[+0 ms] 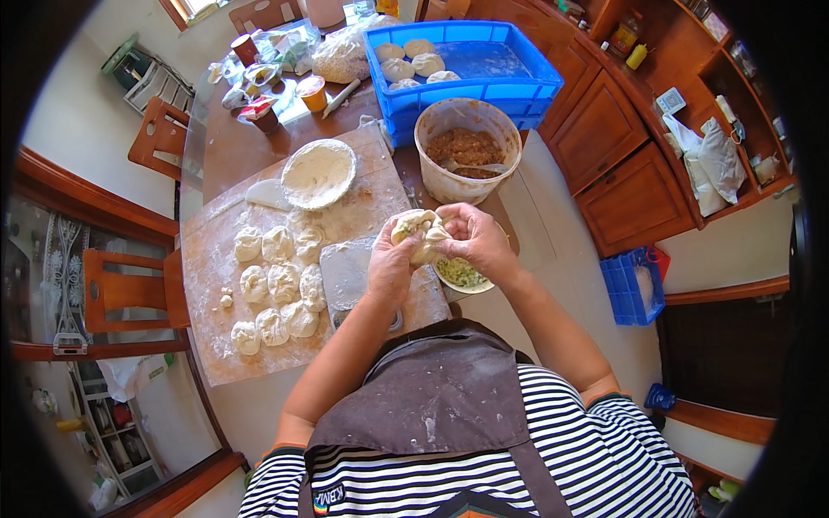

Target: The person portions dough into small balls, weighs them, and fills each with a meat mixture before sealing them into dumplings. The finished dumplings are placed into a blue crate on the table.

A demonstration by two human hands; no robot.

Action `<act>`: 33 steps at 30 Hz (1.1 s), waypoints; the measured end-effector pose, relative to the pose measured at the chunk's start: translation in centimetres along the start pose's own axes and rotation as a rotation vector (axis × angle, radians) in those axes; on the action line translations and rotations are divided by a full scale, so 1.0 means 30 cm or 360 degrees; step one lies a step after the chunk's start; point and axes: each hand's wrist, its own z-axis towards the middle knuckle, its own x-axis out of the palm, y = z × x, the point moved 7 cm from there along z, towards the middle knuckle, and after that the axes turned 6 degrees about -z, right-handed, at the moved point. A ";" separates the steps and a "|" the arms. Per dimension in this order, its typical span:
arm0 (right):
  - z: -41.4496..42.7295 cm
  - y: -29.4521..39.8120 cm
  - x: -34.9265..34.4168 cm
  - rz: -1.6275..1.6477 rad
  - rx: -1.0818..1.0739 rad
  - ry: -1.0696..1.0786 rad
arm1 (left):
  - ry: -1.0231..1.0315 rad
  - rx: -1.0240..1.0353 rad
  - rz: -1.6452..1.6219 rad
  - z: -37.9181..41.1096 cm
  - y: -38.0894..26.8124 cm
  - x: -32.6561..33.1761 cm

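Note:
A dough wrapper with pale green filling, a partly closed bun (422, 241), is held up between my two hands. My left hand (392, 262) cups its left side, the thumb across the front. With fingers and thumb, my right hand (476, 239) pinches a fold of its rim. Below the right hand, partly hidden by it, is a bowl of chopped green-and-white filling (463, 273). A flour-dusted kitchen scale (346, 275) lies under my left forearm. Several dough pieces (283, 281) sit in rows on the floured wooden board (214, 349) to the left.
Behind the board's right side stands a white bucket (453, 189) of brown filling with a spoon. Stacked blue crates (473, 90) hold several round buns. A flour bowl (318, 173) and a white dough scraper (267, 194) are on the board. Bags and cups crowd the far table.

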 end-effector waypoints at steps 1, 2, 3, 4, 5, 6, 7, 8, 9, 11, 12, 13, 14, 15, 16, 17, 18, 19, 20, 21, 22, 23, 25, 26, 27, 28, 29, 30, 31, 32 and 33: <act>0.010 -0.012 0.001 0.0121 0.0104 0.0108 | 0.0082 0.0018 0.0056 0.007 0.002 -0.006; 0.011 -0.017 -0.010 -0.0034 0.0184 0.0154 | 0.0165 0.0035 0.0112 0.019 0.012 -0.022; 0.012 -0.005 -0.022 -0.0245 0.0010 0.0090 | 0.0248 0.0046 0.0171 0.021 0.008 -0.014; 0.008 0.001 -0.030 -0.0456 -0.0164 0.0025 | 0.0252 -0.0033 0.0050 0.024 0.014 -0.016; 0.005 0.015 -0.037 -0.0667 -0.0339 -0.0040 | 0.0255 -0.0111 -0.0071 0.026 0.019 -0.015; 0.013 -0.001 -0.046 -0.0567 -0.0264 -0.0020 | 0.0258 -0.0193 -0.0191 0.023 0.018 0.000; 0.025 -0.015 -0.055 -0.0467 -0.0189 0.0001 | 0.0264 -0.0229 -0.0265 0.021 0.011 0.019; 0.038 -0.028 -0.064 -0.0367 -0.0115 0.0022 | 0.0271 -0.0264 -0.0340 0.018 0.002 0.040; 0.048 -0.034 -0.059 -0.0183 -0.0033 0.0094 | 0.0270 -0.0297 -0.0417 0.012 -0.006 0.059; 0.063 -0.027 -0.043 0.0186 0.0133 0.0240 | 0.0157 -0.0246 -0.0182 0.032 0.012 0.057; 0.068 -0.028 -0.026 0.0098 0.0223 0.0363 | 0.0157 -0.0198 -0.0071 0.049 0.016 0.056; 0.077 -0.014 -0.037 -0.0178 0.0069 0.0322 | 0.0155 -0.0149 0.0040 0.060 0.020 0.055; 0.081 0.001 -0.041 -0.0452 -0.0089 0.0283 | 0.0085 -0.0147 0.0099 0.058 0.031 0.043; 0.083 0.016 -0.037 -0.0721 -0.0253 0.0245 | 0.0115 -0.0200 0.0076 0.063 0.036 0.038; 0.074 0.073 -0.022 -0.0881 -0.0675 0.0132 | 0.0142 -0.0249 0.0050 0.073 0.037 0.025; 0.091 0.055 -0.018 -0.0784 -0.0532 0.0194 | 0.0167 -0.0296 0.0023 0.075 0.032 0.011; 0.106 0.036 -0.015 -0.0688 -0.0390 0.0258 | 0.0131 -0.0383 -0.0167 0.061 0.006 -0.002; 0.120 0.017 -0.010 -0.0598 -0.0243 0.0316 | 0.0031 -0.0334 -0.0019 0.039 -0.055 0.014; 0.133 0.022 0.002 -0.0145 -0.0101 0.0345 | 0.0042 -0.0265 0.0023 0.007 -0.125 0.030; 0.142 0.038 0.020 0.0310 0.0049 0.0366 | 0.0053 -0.0196 0.0070 -0.020 -0.183 0.023; 0.146 0.066 0.056 0.0357 0.0117 0.0430 | 0.0108 -0.0063 -0.0003 -0.048 -0.224 -0.007; 0.151 0.078 0.096 0.0404 0.0186 0.0491 | 0.0105 0.0053 -0.0008 -0.061 -0.227 -0.040; 0.163 0.051 0.167 0.0250 0.0223 0.0520 | 0.0130 0.0274 -0.0019 -0.068 -0.196 -0.064; 0.166 0.033 0.208 0.0170 0.0238 0.0528 | -0.0081 0.0369 -0.0155 -0.085 -0.182 -0.088; 0.159 0.022 0.242 0.0111 0.0211 0.0473 | -0.0130 0.0410 -0.0219 -0.088 -0.175 -0.122; 0.163 0.055 0.267 -0.0361 -0.0230 0.0394 | -0.0183 0.0387 -0.0149 -0.084 -0.172 -0.177; 0.149 0.096 0.307 -0.0826 -0.0675 0.0304 | -0.0235 0.0360 -0.0078 -0.085 -0.179 -0.228; 0.127 0.154 0.347 -0.0990 -0.1010 0.0126 | -0.0199 0.0307 0.0025 -0.087 -0.195 -0.248; 0.143 0.144 0.378 -0.0887 -0.0993 0.0182 | -0.0162 0.0253 0.0128 -0.092 -0.219 -0.273; 0.166 0.126 0.409 -0.0784 -0.0974 0.0236 | -0.0125 0.0199 0.0231 -0.097 -0.242 -0.295; 0.176 0.113 0.445 -0.0675 -0.0950 0.0291 | -0.0118 0.0159 0.0103 -0.116 -0.270 -0.316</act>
